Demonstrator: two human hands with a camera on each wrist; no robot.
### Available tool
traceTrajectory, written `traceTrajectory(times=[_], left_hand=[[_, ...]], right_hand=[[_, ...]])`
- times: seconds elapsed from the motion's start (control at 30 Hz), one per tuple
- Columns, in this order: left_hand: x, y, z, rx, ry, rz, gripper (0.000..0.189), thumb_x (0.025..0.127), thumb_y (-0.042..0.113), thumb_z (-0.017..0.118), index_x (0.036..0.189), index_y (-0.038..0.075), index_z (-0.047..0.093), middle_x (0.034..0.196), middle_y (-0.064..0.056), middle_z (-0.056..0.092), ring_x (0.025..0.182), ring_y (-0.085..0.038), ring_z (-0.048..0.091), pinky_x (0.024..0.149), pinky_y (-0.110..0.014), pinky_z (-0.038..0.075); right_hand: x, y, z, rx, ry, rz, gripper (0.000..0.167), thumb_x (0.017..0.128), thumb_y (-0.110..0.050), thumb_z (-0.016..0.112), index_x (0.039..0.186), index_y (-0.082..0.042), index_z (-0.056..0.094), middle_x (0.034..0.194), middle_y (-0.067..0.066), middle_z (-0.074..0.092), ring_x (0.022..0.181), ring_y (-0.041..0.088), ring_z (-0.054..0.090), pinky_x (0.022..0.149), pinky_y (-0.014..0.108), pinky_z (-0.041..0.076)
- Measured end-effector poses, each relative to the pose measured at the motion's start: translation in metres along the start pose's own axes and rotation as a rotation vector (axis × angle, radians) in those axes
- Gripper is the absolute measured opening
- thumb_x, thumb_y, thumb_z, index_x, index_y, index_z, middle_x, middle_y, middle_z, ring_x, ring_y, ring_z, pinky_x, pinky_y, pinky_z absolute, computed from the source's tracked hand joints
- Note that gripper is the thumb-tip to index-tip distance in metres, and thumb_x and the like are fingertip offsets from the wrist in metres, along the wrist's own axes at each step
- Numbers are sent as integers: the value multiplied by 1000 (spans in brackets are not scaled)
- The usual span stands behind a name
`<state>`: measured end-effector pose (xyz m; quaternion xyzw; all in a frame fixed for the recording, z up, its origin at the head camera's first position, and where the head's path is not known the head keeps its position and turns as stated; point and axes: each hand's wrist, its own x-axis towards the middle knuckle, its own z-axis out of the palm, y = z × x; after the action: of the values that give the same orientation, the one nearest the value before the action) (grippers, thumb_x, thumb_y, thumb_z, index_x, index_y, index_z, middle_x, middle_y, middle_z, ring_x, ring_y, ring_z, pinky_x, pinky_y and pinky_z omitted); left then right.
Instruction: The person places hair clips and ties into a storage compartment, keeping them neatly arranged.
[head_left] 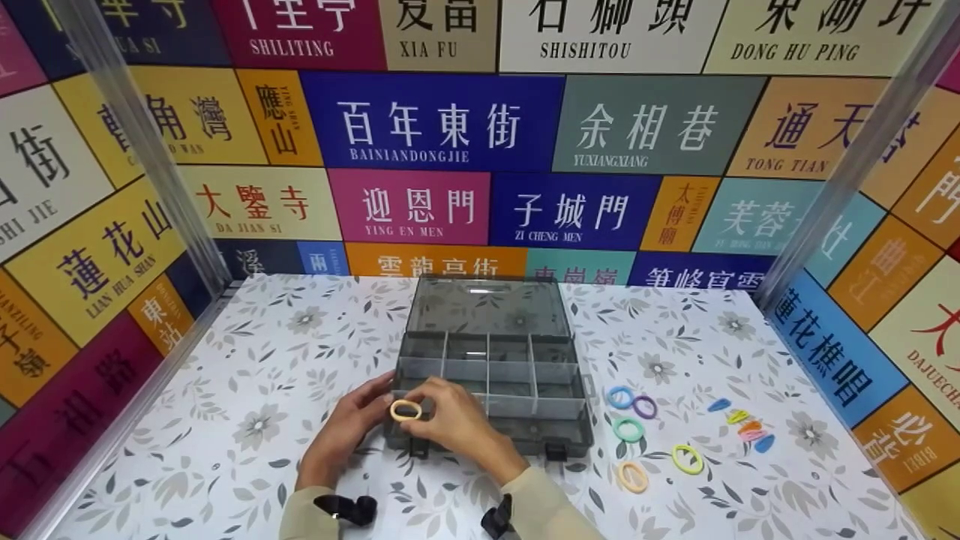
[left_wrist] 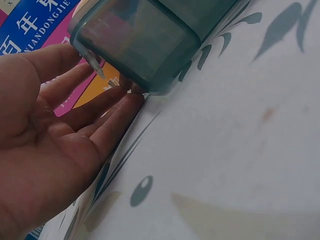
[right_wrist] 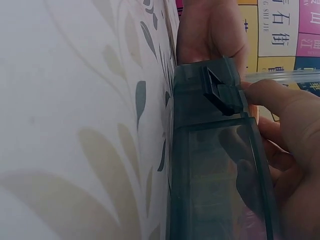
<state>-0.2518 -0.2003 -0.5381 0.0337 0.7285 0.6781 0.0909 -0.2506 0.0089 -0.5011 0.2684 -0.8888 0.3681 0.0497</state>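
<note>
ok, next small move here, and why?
Probably lower the pale orange hair tie into the box and release: the right grip pinches it by the front-left corner, the lid is open, and the left grip sits at the box's left side.

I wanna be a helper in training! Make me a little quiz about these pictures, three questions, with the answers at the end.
1. Which hand pinches a pale orange ring near the box?
2. True or false: the box is shut.
3. Where are the small clips?
A) inside the box
B) left of the box
C) right of the box

Key:
1. The right hand.
2. False; its lid is open.
3. C
</note>
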Motion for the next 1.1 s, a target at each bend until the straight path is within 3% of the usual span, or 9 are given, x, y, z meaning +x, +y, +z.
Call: traceTrajectory(times=[0.3, 0.5, 0.6, 0.73, 1.1], left_hand=[[2, 2, 1, 0, -12, 26, 52, 101, 24, 59, 151, 14, 46, 157, -13, 43, 140, -30, 48, 116, -46, 43], [1, 1, 0, 2, 2, 13, 51, 101, 25, 60, 150, 17, 48, 156, -12, 45, 138, -29, 50, 116, -47, 43], [1, 0, -1, 11, 3, 6, 51, 100, 26, 60, 150, 19, 48, 157, -11, 44, 139, -29, 50, 116, -47, 44], [1, 1, 0, 18, 2, -13, 51, 101, 27, 60, 150, 21, 49, 157, -9, 45, 141, -28, 48, 117, -48, 42], [2, 1, 3, 29, 55, -57, 47, 101, 23, 59, 147, 24, 51, 155, -4, 47, 143, -27, 45, 118, -50, 40]], right_hand=[[-1, 3, -1, -2, 7, -22, 50, 76, -47, 85, 115, -19, 75, 103, -7, 69, 81, 12, 66, 73, 20, 52], [-1, 3, -3, 60, -28, -20, 50, 77, -45, 85, 117, -17, 74, 105, -3, 70, 79, 17, 67, 71, 17, 51], [-2, 3, -7, 87, -48, -19, 49, 77, -44, 84, 117, -17, 74, 106, 0, 71, 75, 12, 66, 67, 16, 51], [-4, 5, -17, 118, -64, -20, 47, 79, -41, 84, 117, -16, 74, 107, 3, 71, 72, 6, 63, 65, 16, 51], [-25, 16, -59, 231, -38, -37, 43, 84, -40, 79, 121, -20, 71, 115, 5, 70, 81, 11, 65, 70, 22, 56]])
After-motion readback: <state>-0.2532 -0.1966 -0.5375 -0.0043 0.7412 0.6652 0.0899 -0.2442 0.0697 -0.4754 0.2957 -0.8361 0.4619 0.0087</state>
